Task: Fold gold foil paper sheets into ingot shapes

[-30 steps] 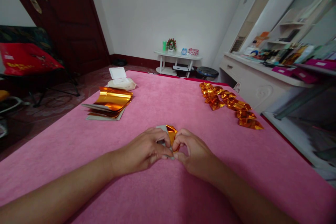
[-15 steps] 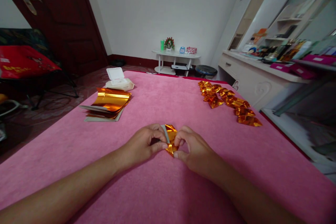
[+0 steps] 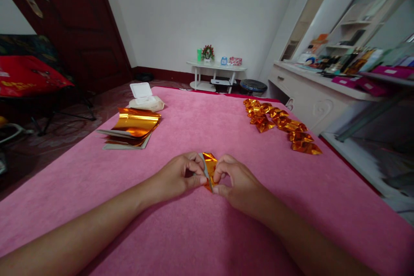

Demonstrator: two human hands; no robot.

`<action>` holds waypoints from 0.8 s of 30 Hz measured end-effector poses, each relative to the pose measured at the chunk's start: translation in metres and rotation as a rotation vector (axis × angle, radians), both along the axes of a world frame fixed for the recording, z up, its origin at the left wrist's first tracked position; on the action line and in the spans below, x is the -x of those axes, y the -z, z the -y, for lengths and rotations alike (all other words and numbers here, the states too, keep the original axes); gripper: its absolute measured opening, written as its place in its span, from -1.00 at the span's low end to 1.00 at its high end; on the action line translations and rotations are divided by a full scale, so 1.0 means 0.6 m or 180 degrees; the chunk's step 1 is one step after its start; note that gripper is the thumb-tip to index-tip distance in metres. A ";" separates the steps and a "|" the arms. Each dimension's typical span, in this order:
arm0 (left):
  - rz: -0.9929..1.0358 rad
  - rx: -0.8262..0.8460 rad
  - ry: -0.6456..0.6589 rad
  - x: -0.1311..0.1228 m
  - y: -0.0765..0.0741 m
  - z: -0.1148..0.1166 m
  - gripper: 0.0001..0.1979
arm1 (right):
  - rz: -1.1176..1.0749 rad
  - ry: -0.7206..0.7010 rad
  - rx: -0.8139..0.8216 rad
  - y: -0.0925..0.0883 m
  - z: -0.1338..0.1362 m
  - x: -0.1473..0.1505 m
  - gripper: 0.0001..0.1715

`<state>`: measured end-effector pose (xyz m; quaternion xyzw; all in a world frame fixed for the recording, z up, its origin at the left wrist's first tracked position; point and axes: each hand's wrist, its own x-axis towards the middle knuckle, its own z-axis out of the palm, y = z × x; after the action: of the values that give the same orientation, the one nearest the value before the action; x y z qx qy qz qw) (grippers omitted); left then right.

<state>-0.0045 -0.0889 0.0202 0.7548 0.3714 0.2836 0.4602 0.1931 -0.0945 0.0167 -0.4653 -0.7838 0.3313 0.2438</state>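
A small piece of gold foil paper (image 3: 209,167), part folded with its grey back showing, is held low over the pink tablecloth (image 3: 207,233) in front of me. My left hand (image 3: 176,179) pinches its left side with curled fingers. My right hand (image 3: 234,185) pinches its right side, thumb and forefinger pressed on the fold. The two hands meet at the paper and hide its lower half.
A stack of flat gold foil sheets (image 3: 132,126) lies at the left, with an open pack of wipes (image 3: 145,98) behind it. A row of several folded gold pieces (image 3: 281,125) runs along the right. A white dresser (image 3: 310,95) stands past the right edge.
Both hands have stayed on the foil paper and worked the fold; the gold flap has turned slightly between the fingers. The view has shifted a little.
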 end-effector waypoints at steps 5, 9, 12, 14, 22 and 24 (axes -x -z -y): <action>0.0001 -0.0014 -0.0178 -0.005 0.006 0.000 -0.88 | 0.0029 -0.0013 -0.0002 -0.001 -0.002 0.000 -0.85; -0.0153 -0.0224 -0.0440 -0.009 0.010 0.003 -0.87 | 0.0084 -0.0004 0.0017 -0.003 -0.002 0.001 -0.86; -0.0397 -0.0373 -0.0552 -0.010 0.010 0.006 -0.87 | 0.0103 0.0007 0.0026 -0.005 -0.002 0.002 -0.87; -0.0489 -0.0463 -0.0579 -0.011 0.009 0.007 -0.87 | 0.0117 0.0025 0.0034 -0.006 -0.001 0.002 -0.88; -0.0298 -0.0285 -0.0560 -0.009 0.020 -0.002 -0.91 | 0.0013 -0.0070 -0.0056 0.002 -0.004 0.000 -0.86; -0.0375 -0.0295 -0.0631 -0.008 0.024 -0.003 -0.90 | 0.0012 -0.0067 -0.0053 0.003 -0.004 0.000 -0.87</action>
<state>0.0005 -0.0868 0.0061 0.7502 0.4571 0.2998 0.3719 0.1934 -0.0920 0.0148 -0.4556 -0.7918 0.3264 0.2426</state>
